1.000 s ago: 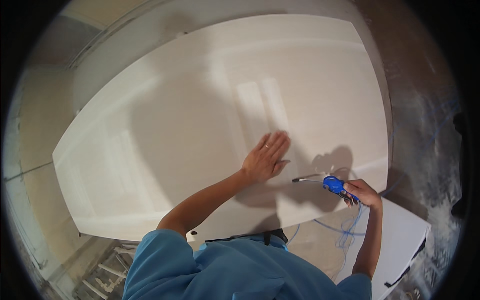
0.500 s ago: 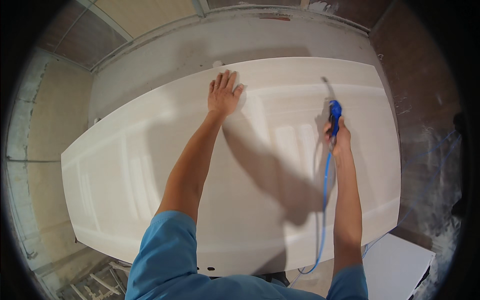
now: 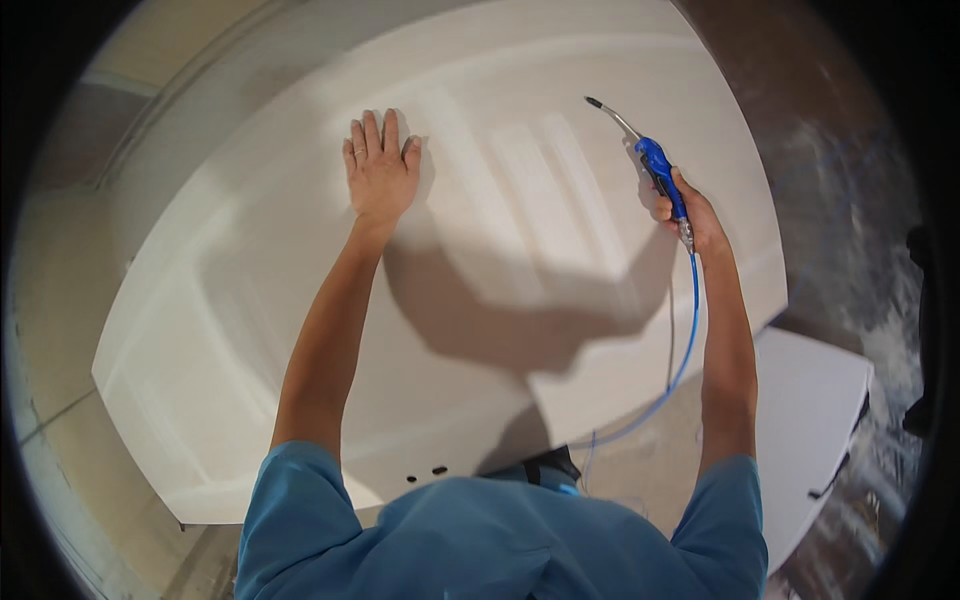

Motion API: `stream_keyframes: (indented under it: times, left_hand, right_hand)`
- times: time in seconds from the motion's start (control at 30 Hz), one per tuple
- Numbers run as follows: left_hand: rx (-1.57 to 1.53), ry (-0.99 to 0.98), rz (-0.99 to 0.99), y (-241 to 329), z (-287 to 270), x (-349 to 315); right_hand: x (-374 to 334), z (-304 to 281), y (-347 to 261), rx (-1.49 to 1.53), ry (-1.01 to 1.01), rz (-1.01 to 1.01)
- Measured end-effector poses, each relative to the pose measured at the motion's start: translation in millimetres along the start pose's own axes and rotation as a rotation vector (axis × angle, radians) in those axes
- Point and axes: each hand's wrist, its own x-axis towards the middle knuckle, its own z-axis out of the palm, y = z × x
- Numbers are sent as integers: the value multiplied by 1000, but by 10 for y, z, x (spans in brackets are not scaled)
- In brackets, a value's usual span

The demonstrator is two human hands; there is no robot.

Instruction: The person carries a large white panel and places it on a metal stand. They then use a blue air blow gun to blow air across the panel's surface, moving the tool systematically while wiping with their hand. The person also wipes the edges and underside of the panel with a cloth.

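A large pale panel (image 3: 470,400) with a smooth, light-coloured surface lies in front of me. On its upper left part my left hand (image 3: 383,180) rests flat, fingers stretched out and slightly spread, with a ring on one of them. At the right, my right hand (image 3: 700,217) is wrapped round the grip of a blue air blow gun (image 3: 660,170). Its thin metal nozzle ends in a dark tip that points up and left over the panel. From the gun's lower end a blue air hose (image 3: 693,310) hangs down toward my body.
Below the panel at the right lies a second white board (image 3: 815,400) with a dark edge. Two small dark holes (image 3: 425,473) pierce the panel's near edge. The floor (image 3: 855,260) at the right is dark with whitish smears. Shadows of my arms and head fall across the panel.
The view has turned and dipped, so the panel appears tilted. The blow gun now points up and left instead of nearly straight up. My left hand stays flat on the panel.
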Motion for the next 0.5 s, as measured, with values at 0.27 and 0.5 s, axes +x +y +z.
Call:
stream_keyframes:
  times: [0.27,0.5]
  left_hand:
    - [-318,-337,225,1532,-1026,-2230]
    - [-333,-526,169,1503,-1710,-3926]
  right_hand:
    - [-2019,-824,960,-474,-395,572]
    - [-2272,-560,1453,-302,-248,398]
